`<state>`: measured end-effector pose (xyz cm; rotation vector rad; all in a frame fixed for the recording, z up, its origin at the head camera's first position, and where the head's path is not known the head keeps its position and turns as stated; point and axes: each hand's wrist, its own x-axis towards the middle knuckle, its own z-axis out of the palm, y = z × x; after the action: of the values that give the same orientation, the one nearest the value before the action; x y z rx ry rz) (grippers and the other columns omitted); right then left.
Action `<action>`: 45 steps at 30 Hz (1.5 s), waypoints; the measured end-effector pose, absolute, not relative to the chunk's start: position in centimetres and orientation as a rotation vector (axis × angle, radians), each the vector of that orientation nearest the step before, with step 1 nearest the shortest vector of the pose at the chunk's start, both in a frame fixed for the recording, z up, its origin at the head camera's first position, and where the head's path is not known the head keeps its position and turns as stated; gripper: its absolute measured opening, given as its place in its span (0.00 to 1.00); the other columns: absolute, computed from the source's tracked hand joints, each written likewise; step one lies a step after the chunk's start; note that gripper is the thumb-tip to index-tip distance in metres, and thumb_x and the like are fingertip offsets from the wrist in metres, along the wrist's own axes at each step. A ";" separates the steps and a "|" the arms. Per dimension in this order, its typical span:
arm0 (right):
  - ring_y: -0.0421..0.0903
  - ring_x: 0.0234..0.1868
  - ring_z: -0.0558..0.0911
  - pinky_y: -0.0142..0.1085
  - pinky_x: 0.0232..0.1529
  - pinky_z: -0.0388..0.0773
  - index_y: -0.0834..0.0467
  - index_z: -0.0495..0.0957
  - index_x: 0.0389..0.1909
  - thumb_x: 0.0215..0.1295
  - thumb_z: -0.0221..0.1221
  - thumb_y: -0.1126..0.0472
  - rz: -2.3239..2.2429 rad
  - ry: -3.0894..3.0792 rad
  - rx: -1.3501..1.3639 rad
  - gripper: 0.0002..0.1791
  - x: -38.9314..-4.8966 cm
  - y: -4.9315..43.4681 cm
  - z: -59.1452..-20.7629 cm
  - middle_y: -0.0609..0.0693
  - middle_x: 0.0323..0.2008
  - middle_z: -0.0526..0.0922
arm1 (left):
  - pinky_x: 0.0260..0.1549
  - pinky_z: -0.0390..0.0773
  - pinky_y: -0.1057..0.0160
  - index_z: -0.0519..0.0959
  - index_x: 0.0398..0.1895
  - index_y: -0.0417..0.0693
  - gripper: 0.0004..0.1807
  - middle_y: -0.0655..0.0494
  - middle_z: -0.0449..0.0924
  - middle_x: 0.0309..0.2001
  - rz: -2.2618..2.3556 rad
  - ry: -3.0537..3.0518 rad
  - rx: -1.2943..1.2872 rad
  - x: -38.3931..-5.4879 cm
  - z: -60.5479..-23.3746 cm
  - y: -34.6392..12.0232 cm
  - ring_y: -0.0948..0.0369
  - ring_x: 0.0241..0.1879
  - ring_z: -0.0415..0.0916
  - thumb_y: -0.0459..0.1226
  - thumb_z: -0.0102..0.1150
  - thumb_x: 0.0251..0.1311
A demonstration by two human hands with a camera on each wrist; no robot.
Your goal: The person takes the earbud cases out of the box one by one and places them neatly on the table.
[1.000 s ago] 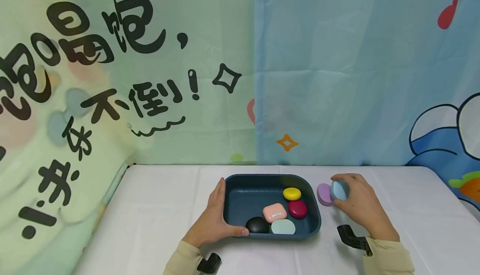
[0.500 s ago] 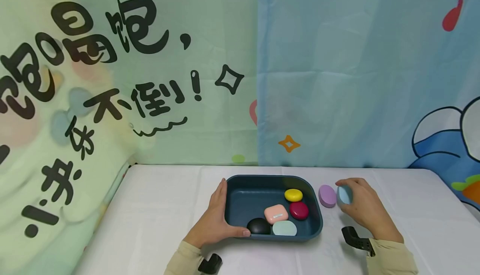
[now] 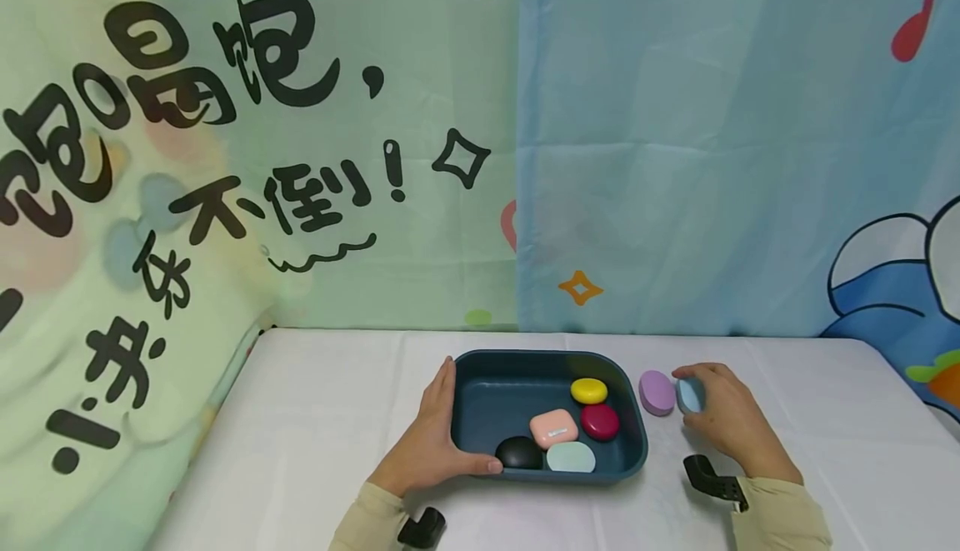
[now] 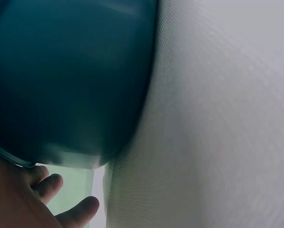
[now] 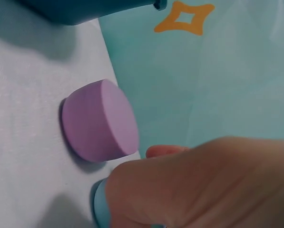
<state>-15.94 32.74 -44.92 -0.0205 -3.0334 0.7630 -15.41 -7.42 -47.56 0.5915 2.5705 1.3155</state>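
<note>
A dark blue rectangular tray (image 3: 491, 405) with rounded corners sits on the white table. My left hand (image 3: 427, 443) spans its near left corner, straight fingers along the left wall and thumb along the front rim. My right hand (image 3: 729, 419) pinches a light blue oval block (image 3: 689, 395), soap-like, to the right of the tray. In the right wrist view the hand hides most of this block (image 5: 102, 209), whose lower edge is close to the tablecloth. A thick purple oval block (image 3: 657, 393) stands between it and the tray, with a flat top.
Inside the tray lie a yellow oval piece (image 3: 588, 391), a dark red one (image 3: 599, 423), a pink rounded block (image 3: 554, 428) with a small label, a black one (image 3: 519, 453) and a pale green one (image 3: 571, 457). A printed cloth (image 3: 675, 159) hangs behind the table.
The light blue block, which overlapped the purple one, has shifted slightly right and down with my right hand. More of the purple block shows. My left hand keeps its place at the tray.
</note>
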 end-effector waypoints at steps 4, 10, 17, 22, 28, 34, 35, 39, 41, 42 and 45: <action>0.75 0.56 0.69 0.69 0.56 0.66 0.72 0.75 0.56 0.48 0.66 0.74 0.772 -3.025 -0.006 0.30 -15.9 32.9 -45.2 0.77 0.59 0.66 | 0.69 0.56 0.40 0.27 0.81 0.56 0.75 0.52 0.27 0.82 1.310 2.572 0.596 -15.4 -47.4 -7.4 0.54 0.79 0.29 0.57 0.78 0.46; 0.75 0.58 0.68 0.70 0.56 0.66 0.71 0.74 0.57 0.48 0.65 0.75 0.775 -3.020 0.010 0.30 -16.0 33.1 -45.6 0.77 0.60 0.66 | 0.69 0.56 0.40 0.28 0.81 0.55 0.75 0.52 0.27 0.82 1.319 2.569 0.605 -15.4 -47.4 -7.4 0.54 0.79 0.29 0.57 0.78 0.46; 0.78 0.60 0.63 0.72 0.58 0.62 0.71 0.72 0.60 0.48 0.65 0.75 0.749 -3.040 0.033 0.32 -16.2 33.2 -45.4 0.79 0.63 0.62 | 0.69 0.57 0.40 0.28 0.81 0.54 0.75 0.51 0.27 0.82 1.338 2.568 0.620 -15.5 -47.4 -7.5 0.54 0.79 0.29 0.56 0.79 0.45; 0.79 0.62 0.60 0.73 0.59 0.60 0.71 0.72 0.60 0.49 0.66 0.74 0.735 -3.027 0.038 0.33 -16.0 32.7 -44.7 0.80 0.64 0.60 | 0.69 0.57 0.40 0.30 0.81 0.48 0.76 0.50 0.28 0.82 1.345 2.570 0.621 -15.6 -47.3 -7.4 0.53 0.79 0.29 0.56 0.79 0.45; 0.80 0.62 0.59 0.73 0.59 0.59 0.72 0.72 0.60 0.50 0.64 0.74 0.740 -2.975 0.051 0.32 -15.6 31.6 -43.7 0.81 0.63 0.60 | 0.69 0.56 0.40 0.30 0.81 0.47 0.76 0.49 0.28 0.82 1.348 2.566 0.619 -15.6 -47.4 -7.4 0.53 0.79 0.29 0.56 0.79 0.45; 0.80 0.61 0.60 0.73 0.58 0.61 0.72 0.72 0.59 0.53 0.61 0.73 0.727 -2.923 0.054 0.29 -15.0 30.2 -43.0 0.80 0.63 0.62 | 0.70 0.56 0.41 0.28 0.81 0.50 0.76 0.49 0.28 0.82 1.345 2.570 0.622 -15.5 -47.5 -7.4 0.53 0.79 0.29 0.55 0.80 0.45; 0.80 0.61 0.60 0.72 0.58 0.61 0.72 0.72 0.59 0.54 0.60 0.73 0.724 -2.915 0.052 0.28 -14.9 30.0 -42.9 0.80 0.63 0.62 | 0.70 0.56 0.40 0.28 0.81 0.51 0.76 0.48 0.28 0.81 1.345 2.571 0.623 -15.5 -47.5 -7.4 0.53 0.79 0.29 0.55 0.80 0.45; 0.79 0.61 0.62 0.71 0.59 0.61 0.73 0.73 0.59 0.57 0.59 0.71 0.717 -2.873 0.061 0.26 -14.6 29.1 -42.2 0.80 0.62 0.63 | 0.70 0.56 0.41 0.28 0.81 0.51 0.76 0.48 0.28 0.82 1.353 2.569 0.623 -15.5 -47.6 -7.4 0.53 0.79 0.29 0.55 0.80 0.44; 0.79 0.60 0.63 0.71 0.59 0.61 0.73 0.73 0.59 0.58 0.59 0.70 0.717 -2.858 0.070 0.26 -14.4 28.6 -41.8 0.79 0.62 0.64 | 0.70 0.56 0.40 0.28 0.81 0.51 0.76 0.48 0.28 0.82 1.353 2.574 0.625 -15.5 -47.7 -7.4 0.52 0.79 0.30 0.56 0.80 0.44; 0.79 0.60 0.63 0.71 0.59 0.61 0.73 0.73 0.59 0.59 0.59 0.70 0.711 -2.857 0.071 0.25 -14.3 28.4 -41.6 0.79 0.62 0.65 | 0.69 0.56 0.40 0.28 0.81 0.51 0.76 0.48 0.28 0.82 1.356 2.572 0.626 -15.5 -47.7 -7.4 0.52 0.79 0.30 0.56 0.80 0.44; 0.78 0.60 0.63 0.70 0.60 0.62 0.73 0.73 0.60 0.61 0.60 0.68 0.696 -2.863 0.072 0.25 -14.2 27.7 -41.2 0.79 0.62 0.65 | 0.70 0.55 0.41 0.28 0.81 0.49 0.77 0.50 0.28 0.82 1.351 2.569 0.623 -15.6 -47.8 -7.4 0.54 0.79 0.29 0.57 0.79 0.44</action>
<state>-14.19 27.70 -41.18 0.0715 -2.8631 0.6956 -15.55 -7.38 -47.76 0.6225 2.5694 1.3513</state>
